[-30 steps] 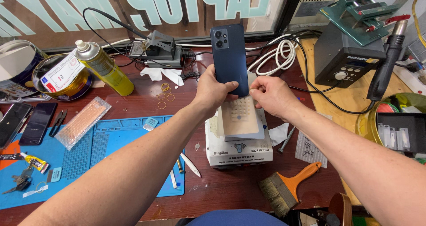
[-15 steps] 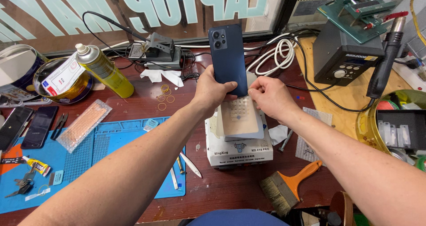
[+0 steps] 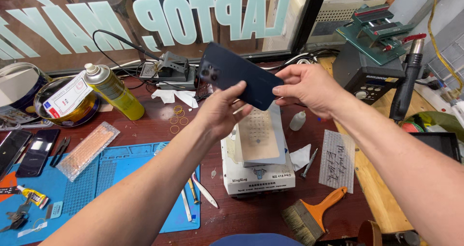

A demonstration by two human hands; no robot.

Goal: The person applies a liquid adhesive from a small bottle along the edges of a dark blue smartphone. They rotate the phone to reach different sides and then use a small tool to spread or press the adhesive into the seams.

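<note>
A dark blue phone (image 3: 237,79) with its camera cluster at the upper left is held in the air, tilted, back side toward me. My left hand (image 3: 220,113) grips its lower edge with thumb and fingers. My right hand (image 3: 307,89) pinches its right end. Below the phone sits a white box-shaped heating machine (image 3: 258,176) with a tan perforated pad (image 3: 258,139) lying on its top.
A yellow spray can (image 3: 113,91), a round tin (image 3: 65,103), spare phones (image 3: 29,151), a blue work mat (image 3: 106,188), tweezers (image 3: 203,190), an orange-handled brush (image 3: 311,214), a small white bottle (image 3: 297,121), a soldering station (image 3: 367,77) and hot-air handle (image 3: 403,89) surround the machine.
The phone has swung from upright to tilted, its top now leaning left. Both hands rose closer to me; my right hand shifted to the phone's right end.
</note>
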